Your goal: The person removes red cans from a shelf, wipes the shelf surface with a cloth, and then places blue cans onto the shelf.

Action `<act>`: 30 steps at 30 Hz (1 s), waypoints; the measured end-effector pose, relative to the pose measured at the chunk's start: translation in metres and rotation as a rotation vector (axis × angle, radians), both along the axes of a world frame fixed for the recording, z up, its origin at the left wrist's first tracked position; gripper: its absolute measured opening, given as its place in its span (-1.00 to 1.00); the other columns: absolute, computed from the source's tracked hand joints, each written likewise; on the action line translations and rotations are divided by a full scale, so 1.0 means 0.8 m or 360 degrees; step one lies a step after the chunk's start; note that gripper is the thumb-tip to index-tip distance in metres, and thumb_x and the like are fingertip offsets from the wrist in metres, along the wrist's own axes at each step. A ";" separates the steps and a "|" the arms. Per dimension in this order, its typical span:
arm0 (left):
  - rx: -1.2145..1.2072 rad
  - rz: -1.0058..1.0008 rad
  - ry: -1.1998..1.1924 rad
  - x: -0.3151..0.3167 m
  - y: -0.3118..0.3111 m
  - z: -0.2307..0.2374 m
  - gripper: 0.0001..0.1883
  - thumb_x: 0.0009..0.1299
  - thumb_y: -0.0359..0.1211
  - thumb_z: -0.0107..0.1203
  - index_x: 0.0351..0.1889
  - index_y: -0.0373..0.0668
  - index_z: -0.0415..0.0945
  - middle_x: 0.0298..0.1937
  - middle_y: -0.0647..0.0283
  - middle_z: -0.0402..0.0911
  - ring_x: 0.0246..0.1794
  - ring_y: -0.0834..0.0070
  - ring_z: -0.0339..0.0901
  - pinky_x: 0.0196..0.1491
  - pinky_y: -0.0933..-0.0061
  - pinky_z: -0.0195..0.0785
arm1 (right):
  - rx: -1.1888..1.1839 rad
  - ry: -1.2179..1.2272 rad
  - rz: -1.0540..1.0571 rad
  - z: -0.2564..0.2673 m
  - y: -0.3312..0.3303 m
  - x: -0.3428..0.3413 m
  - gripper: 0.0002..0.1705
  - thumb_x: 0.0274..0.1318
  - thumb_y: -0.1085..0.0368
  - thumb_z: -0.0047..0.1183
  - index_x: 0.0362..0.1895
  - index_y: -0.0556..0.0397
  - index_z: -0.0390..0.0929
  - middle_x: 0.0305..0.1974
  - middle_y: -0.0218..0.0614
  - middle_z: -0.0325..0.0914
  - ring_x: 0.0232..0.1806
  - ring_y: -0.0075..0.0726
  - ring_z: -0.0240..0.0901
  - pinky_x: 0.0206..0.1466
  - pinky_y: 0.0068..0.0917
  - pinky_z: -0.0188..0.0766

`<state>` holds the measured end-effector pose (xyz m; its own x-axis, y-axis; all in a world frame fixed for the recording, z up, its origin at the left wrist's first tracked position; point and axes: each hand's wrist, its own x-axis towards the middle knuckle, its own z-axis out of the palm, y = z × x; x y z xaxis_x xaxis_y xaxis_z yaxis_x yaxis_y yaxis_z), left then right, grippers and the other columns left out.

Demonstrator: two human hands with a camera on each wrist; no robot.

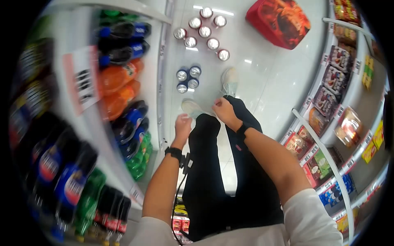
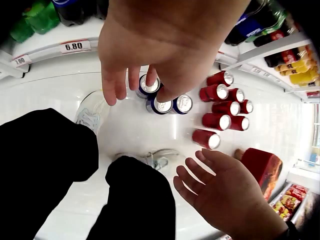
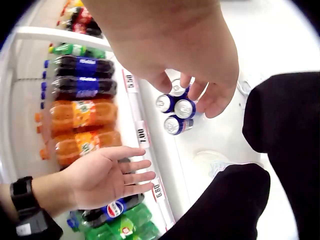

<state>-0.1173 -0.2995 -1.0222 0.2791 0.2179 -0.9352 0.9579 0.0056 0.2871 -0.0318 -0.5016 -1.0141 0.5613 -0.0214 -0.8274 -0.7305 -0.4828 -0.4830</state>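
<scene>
My left hand [image 1: 183, 128] hangs in front of the left shelf, beside my left knee, with loosely bent fingers and nothing in them. Over the other knee is my right hand [image 1: 226, 111], also bare, its fingers spread in the left wrist view. Just past my shoes stand several blue cans [image 1: 188, 78] with silver tops, grouped tightly on the floor. Farther off, several red cans [image 1: 205, 31] stand upright in a looser cluster. Both hands are apart from the cans, though in the right wrist view the right fingers overlap part of the blue group.
Soda bottles [image 1: 119, 78] lie and stand on the left shelf, behind price tags. A red box-shaped bag [image 1: 279, 22] with a fiery print sits on the floor at far right. Packaged snacks [image 1: 326, 92] line the curved right shelf. My shoes [image 1: 230, 80] rest on shiny white tiles.
</scene>
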 end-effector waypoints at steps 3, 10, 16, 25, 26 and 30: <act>0.0611 -0.0452 -0.0342 0.019 -0.003 -0.095 -0.35 0.18 -0.37 0.30 0.24 -0.25 0.29 0.01 -0.01 0.45 -0.05 0.16 0.49 0.03 0.25 0.44 | -0.0082 -0.0093 -0.0006 -0.113 0.025 -0.014 -0.52 -0.08 0.25 0.22 -0.02 0.17 0.52 -0.26 0.00 0.61 -0.20 0.10 0.58 -0.06 -0.24 0.48; 0.0872 -0.0524 -0.0413 0.066 -0.020 -0.197 -0.06 0.10 -0.50 0.30 0.46 -0.15 0.02 0.37 -0.22 -0.01 0.33 -0.17 0.20 0.32 0.06 0.20 | -0.0007 0.0261 -0.0686 -0.252 0.120 -0.009 0.08 -0.29 0.13 0.48 0.32 0.24 0.17 0.03 0.20 0.45 0.04 0.09 0.49 0.12 -0.19 0.44; 0.0951 -0.0437 -0.0534 0.069 -0.012 -0.239 -0.14 0.12 -0.30 0.41 0.37 -0.18 0.19 0.14 -0.10 0.33 0.13 0.03 0.39 0.21 0.23 0.31 | 0.0076 0.0190 -0.1031 -0.255 0.156 0.009 0.11 -0.30 0.13 0.46 0.35 0.18 0.13 0.24 0.23 0.22 0.31 0.18 0.21 0.32 -0.12 0.27; 0.1046 -0.0248 -0.0470 0.048 0.001 -0.239 -0.28 0.00 -0.36 0.48 0.16 -0.29 0.44 0.05 0.00 0.57 -0.03 0.24 0.59 0.06 0.31 0.42 | -0.0210 0.0208 -0.0960 -0.258 0.146 -0.012 -0.10 -0.39 0.29 0.38 0.23 0.14 0.40 0.05 0.06 0.53 0.07 0.09 0.50 0.16 -0.19 0.44; 0.1048 -0.0260 -0.0470 0.038 0.002 -0.233 -0.28 0.00 -0.36 0.48 0.16 -0.29 0.44 0.05 0.00 0.57 -0.03 0.24 0.59 0.06 0.31 0.42 | -0.0207 0.0214 -0.0971 -0.256 0.138 -0.016 -0.10 -0.39 0.29 0.38 0.23 0.14 0.40 0.05 0.06 0.53 0.07 0.09 0.50 0.16 -0.19 0.44; 0.0866 -0.0281 -0.0472 0.015 0.005 -0.175 -0.26 0.03 -0.38 0.45 0.21 -0.18 0.39 0.05 -0.05 0.44 0.05 0.07 0.50 0.12 0.20 0.39 | -0.0156 0.0416 -0.1013 -0.229 0.102 -0.027 -0.17 -0.30 0.42 0.33 0.24 -0.02 0.43 0.02 -0.09 0.51 -0.10 -0.18 0.53 -0.30 -0.32 0.56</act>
<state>-0.1053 -0.2958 -1.1622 0.5836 0.5667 -0.5815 0.8107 -0.3659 0.4570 -0.0538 -0.4202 -1.1973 0.1971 -0.3619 -0.9111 -0.9725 0.0457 -0.2285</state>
